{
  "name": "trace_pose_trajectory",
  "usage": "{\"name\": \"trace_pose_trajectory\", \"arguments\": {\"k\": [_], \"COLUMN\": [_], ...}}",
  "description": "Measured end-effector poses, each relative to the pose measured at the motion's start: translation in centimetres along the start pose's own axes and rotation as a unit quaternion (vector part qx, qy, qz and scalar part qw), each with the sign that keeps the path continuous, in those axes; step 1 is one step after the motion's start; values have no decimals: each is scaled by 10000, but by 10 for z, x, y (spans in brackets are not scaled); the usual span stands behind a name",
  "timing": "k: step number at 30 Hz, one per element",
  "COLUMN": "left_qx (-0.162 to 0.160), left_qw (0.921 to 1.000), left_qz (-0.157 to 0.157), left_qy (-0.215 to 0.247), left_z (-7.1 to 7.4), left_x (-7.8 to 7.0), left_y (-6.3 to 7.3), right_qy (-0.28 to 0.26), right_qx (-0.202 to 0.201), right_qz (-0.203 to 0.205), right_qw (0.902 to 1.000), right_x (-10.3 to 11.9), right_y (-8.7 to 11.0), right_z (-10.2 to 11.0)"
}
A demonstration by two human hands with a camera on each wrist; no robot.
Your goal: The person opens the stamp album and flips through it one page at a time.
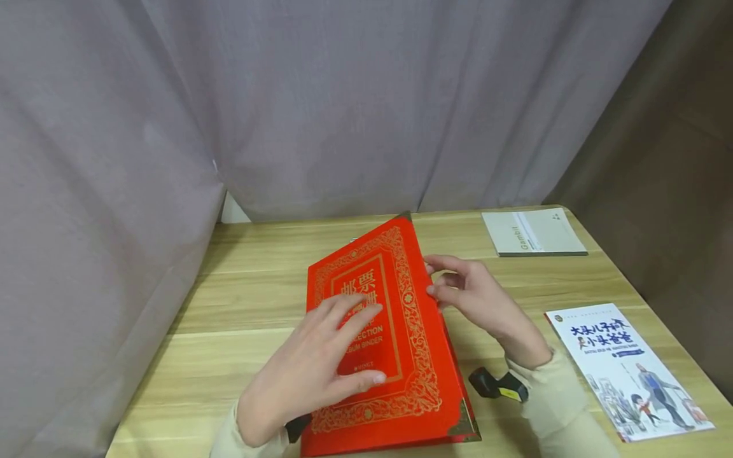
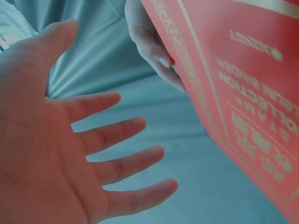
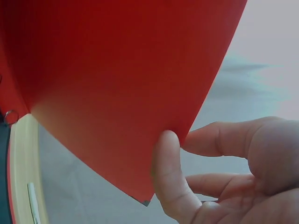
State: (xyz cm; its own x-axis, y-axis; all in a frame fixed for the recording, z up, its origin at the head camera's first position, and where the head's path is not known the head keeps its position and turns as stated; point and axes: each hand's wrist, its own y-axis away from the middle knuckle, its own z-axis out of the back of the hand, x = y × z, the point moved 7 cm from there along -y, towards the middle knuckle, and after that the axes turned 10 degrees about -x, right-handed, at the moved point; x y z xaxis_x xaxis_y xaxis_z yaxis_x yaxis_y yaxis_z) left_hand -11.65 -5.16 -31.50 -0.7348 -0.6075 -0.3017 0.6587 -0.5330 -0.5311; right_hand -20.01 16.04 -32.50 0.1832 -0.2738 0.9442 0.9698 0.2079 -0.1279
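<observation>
A red stamp album binder [image 1: 395, 356] with gold lettering and metal corners stands partly opened on the table, its front cover tilted up. My right hand [image 1: 478, 296] pinches the cover's free edge. In the right wrist view one fingertip [image 3: 167, 144] lies against the plain red inside of the cover [image 3: 117, 93], and a binder ring [image 3: 11, 116] shows at the left edge. My left hand [image 1: 315, 362] is spread over the front of the cover. Seen in the left wrist view, its straight fingers [image 2: 126, 133] hold nothing and stay apart from the binder.
At the table's back right lies a pale grey book [image 1: 535, 232] marked Gambit. Nearer, on the right side, is a white illustrated picture book [image 1: 630, 372]. Grey curtains [image 1: 343, 108] hang behind and left of the wooden table [image 1: 240, 286].
</observation>
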Motion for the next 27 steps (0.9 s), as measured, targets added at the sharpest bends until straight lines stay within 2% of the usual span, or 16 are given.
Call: {"name": "trace_pose_trajectory", "arguments": {"k": [5, 11, 14, 21, 27], "left_qx": [41, -340, -406, -185, -186], "left_qw": [9995, 9939, 9901, 9897, 9849], "left_qz": [-316, -1046, -1339, -1403, -1715], "left_qy": [-13, 80, 93, 223, 137], "left_z": [7, 17, 21, 23, 21], "left_x": [-16, -35, -42, -52, -59], "left_y": [0, 2, 4, 3, 2], "right_qy": [-29, -288, -483, -709, -677], "right_qx": [-16, 210, 421, 782, 1130], "right_qz": [131, 377, 533, 768, 1077], "right_qw": [9999, 9987, 9965, 9914, 9854], "right_x": [8, 16, 20, 28, 32], "right_y": [2, 8, 13, 18, 20], "right_z": [-8, -18, -23, -33, -44]}}
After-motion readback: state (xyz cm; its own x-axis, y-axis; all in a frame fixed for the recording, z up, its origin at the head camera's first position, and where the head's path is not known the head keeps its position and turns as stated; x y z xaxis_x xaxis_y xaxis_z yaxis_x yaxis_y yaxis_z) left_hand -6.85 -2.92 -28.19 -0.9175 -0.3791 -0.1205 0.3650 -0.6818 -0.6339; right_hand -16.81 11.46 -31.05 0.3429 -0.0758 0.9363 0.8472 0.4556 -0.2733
